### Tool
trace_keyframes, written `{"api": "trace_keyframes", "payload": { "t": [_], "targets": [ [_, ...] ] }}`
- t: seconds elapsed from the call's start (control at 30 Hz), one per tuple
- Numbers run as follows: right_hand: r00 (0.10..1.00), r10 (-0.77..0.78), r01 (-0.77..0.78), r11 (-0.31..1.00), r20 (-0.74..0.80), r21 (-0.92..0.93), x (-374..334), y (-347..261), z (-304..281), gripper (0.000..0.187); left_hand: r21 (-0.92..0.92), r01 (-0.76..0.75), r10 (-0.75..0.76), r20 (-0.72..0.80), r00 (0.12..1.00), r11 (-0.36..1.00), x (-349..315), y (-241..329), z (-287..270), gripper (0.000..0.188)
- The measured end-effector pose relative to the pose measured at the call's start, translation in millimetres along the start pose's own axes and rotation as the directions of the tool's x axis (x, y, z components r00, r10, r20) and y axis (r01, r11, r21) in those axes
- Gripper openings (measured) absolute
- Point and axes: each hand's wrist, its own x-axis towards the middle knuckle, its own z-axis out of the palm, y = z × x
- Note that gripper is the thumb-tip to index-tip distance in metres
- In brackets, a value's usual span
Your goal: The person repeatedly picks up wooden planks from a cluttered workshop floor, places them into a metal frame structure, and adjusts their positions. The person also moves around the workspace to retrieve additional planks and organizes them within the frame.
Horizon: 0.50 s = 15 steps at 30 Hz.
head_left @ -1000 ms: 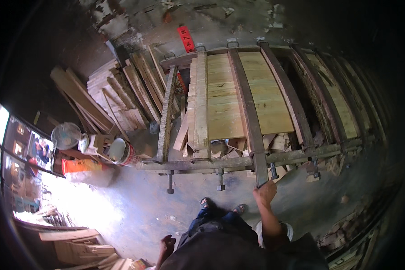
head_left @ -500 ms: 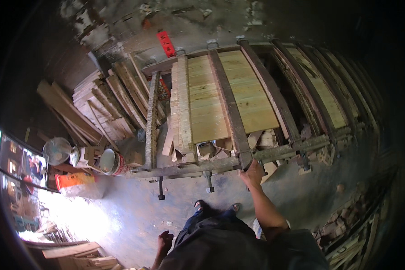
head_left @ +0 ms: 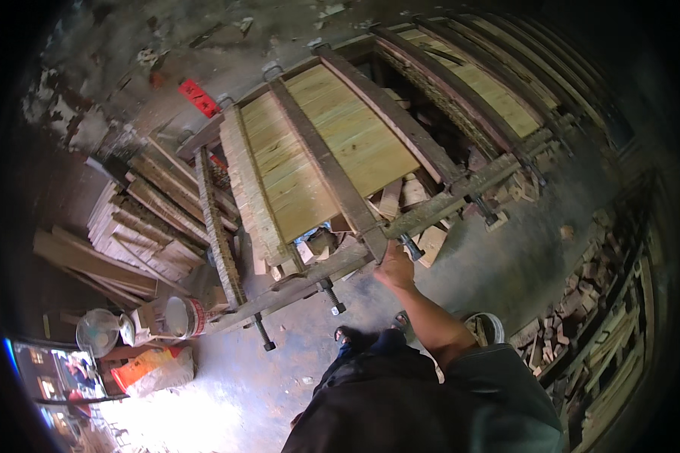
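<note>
The panel point(head_left: 359, 121) lies under the bar point(head_left: 315, 152), which seems seated on the near rail point(head_left: 428, 214) but unreleased: the right grip point(head_left: 395, 267) pinches its end (left hand point(head_left: 295, 420), cannot tell).

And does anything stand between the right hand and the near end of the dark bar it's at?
Nothing visible does: the right hand is right at the near end of the dark bar, by the front rail. A bolt sits beside the hand, not between them.
</note>
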Motion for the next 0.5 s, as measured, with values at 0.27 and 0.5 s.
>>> {"api": "trace_keyframes", "payload": {
  "t": [0.27, 0.5],
  "targets": [
    [1.000, 0.019, -0.019, 1.000, 0.005, 0.012, -4.8, -2.6, -5.4, 0.064, 0.039, -0.014, 0.012, 0.039, 0.999, 0.999, 16.6, 5.3, -16.4, 0.031],
    [0.999, -0.003, 0.003, 1.000, -0.032, 0.002, -4.8, 2.9, -0.7, 0.066, 0.056, -0.011, 0.008, 0.047, 0.999, 0.998, 20.5, 1.5, -26.0, 0.032]
  ]
}}
